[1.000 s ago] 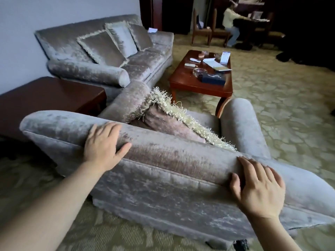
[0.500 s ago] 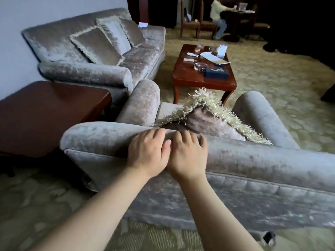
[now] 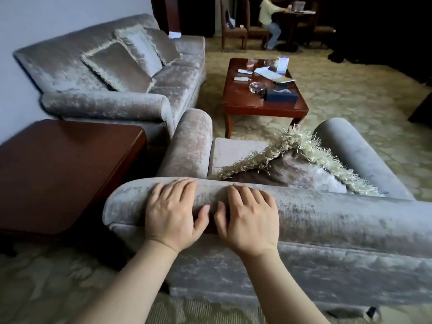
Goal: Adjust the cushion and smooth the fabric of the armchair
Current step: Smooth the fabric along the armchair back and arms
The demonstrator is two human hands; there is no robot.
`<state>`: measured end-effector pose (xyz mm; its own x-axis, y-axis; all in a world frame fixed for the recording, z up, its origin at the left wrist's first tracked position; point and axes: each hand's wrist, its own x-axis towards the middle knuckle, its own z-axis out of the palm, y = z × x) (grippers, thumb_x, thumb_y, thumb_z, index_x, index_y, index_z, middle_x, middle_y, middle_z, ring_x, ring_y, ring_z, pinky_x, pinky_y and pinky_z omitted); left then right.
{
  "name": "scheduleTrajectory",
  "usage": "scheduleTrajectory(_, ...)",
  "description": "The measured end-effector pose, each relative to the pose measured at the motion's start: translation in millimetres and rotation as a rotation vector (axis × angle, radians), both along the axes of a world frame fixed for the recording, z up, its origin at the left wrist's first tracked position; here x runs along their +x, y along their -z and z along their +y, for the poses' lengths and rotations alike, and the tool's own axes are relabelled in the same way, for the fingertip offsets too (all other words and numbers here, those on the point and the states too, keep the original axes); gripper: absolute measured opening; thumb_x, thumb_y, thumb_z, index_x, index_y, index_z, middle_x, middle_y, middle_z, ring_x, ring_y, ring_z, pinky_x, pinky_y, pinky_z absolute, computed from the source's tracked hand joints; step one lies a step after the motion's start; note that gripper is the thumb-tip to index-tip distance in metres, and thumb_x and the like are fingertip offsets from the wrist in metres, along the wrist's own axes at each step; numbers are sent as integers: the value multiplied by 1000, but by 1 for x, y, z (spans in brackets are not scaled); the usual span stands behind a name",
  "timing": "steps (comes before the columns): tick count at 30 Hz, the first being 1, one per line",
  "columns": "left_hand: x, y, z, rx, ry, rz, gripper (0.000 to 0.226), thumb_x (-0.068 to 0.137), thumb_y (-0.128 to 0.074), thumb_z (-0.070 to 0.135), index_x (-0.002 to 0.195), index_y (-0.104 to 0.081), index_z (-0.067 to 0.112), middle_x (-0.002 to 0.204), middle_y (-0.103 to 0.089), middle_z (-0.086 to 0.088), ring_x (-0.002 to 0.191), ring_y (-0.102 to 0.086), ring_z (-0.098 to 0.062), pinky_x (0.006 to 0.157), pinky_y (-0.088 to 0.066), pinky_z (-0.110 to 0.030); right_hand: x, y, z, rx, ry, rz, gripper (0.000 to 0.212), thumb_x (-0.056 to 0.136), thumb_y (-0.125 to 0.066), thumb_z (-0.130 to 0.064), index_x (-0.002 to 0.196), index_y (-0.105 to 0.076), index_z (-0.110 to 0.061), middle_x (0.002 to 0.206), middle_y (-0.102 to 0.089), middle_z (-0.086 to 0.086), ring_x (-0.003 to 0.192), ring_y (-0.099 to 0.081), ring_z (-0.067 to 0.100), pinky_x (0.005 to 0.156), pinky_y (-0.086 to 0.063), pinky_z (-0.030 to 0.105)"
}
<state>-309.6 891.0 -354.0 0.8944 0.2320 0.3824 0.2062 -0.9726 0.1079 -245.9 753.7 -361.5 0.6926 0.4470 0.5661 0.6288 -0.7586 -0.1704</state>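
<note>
I stand behind a grey velvet armchair and look over its backrest. A brown cushion with a cream fringe leans on the seat against the backrest, towards the right armrest. My left hand lies flat on the top of the backrest near its left end, fingers spread. My right hand lies flat beside it, a small gap between the thumbs. Neither hand holds anything. The velvet between and around the hands shows darker brushed streaks.
A dark wooden side table stands left of the armchair. Behind it is a matching sofa with three cushions. A wooden coffee table with papers and a box stands ahead. A person sits at a far desk.
My hands came together from the backrest's two ends, then parted slightly. They lie a little apart on the left part of the backrest. My view shifted left.
</note>
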Motion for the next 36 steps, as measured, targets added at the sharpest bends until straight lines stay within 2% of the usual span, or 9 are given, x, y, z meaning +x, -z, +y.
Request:
scheduleTrajectory(8,-4,2,-3,17,-31,-35,51,79,-41,40,104,-65,2,97,-69,-17,87,-64,-35,84,-46,-43,-9,-8,-2,12,-1,106,29,80,-43,-35,75,-58,-11,74,-62,8,69,-56,31,70,-42,39)
scheduleTrajectory(13,-7,1,-8,29,-52,7,56,82,-35,40,110,-62,-1,105,-67,-24,96,-63,-40,85,-44,-49,-13,-7,-29,-155,-193,176,54,85,-36,-38,120,-57,-2,122,-61,15,113,-53,32,96,-38,42)
scheduleTrajectory(18,-6,-8,-26,12,-155,90,68,84,-26,45,120,-56,-5,125,-56,-28,114,-52,-46,93,-39,-57,34,-12,-139,-279,-158,114,61,87,-34,-46,125,-55,-4,126,-59,15,113,-55,33,91,-44,42)
scheduleTrajectory(21,14,-12,-88,36,-157,29,68,82,-30,45,121,-55,-6,129,-52,-28,118,-48,-47,94,-38,-59,65,-8,-228,-297,-74,96,61,87,-37,-50,121,-58,-4,120,-61,16,106,-57,34,87,-46,42)
scheduleTrajectory(23,43,-13,-162,24,-14,13,65,82,-32,44,118,-58,-4,126,-55,-26,114,-52,-45,93,-42,-57,87,-8,-287,-302,-21,112,60,87,-38,-50,118,-59,-3,118,-62,16,105,-58,34,85,-47,42)
scheduleTrajectory(26,103,-14,-300,16,198,65,65,82,-32,48,118,-59,2,124,-59,-19,110,-57,-38,96,-42,-48,119,-13,-359,-261,36,137,59,87,-38,-50,109,-62,-2,111,-64,16,100,-60,35,81,-48,45)
scheduleTrajectory(29,146,-12,-412,-36,203,148,64,85,-28,50,120,-59,6,126,-58,-16,114,-54,-34,101,-38,-46,138,-9,-415,-171,70,101,55,87,-37,-44,109,-64,-1,112,-65,16,103,-61,36,85,-46,46)
scheduleTrajectory(32,163,0,-443,-89,128,140,61,84,-35,50,117,-62,6,122,-62,-14,113,-56,-34,102,-35,-48,151,20,-455,-107,87,-33,58,87,-39,-46,119,-63,-3,120,-64,14,111,-59,33,92,-40,48)
scheduleTrajectory(36,194,4,-444,-44,121,78,60,80,-39,50,111,-64,4,112,-65,-14,103,-60,-33,97,-40,-48,193,19,-469,-83,-18,-126,54,84,-46,-46,109,-67,-3,106,-69,12,95,-65,31,84,-48,44)
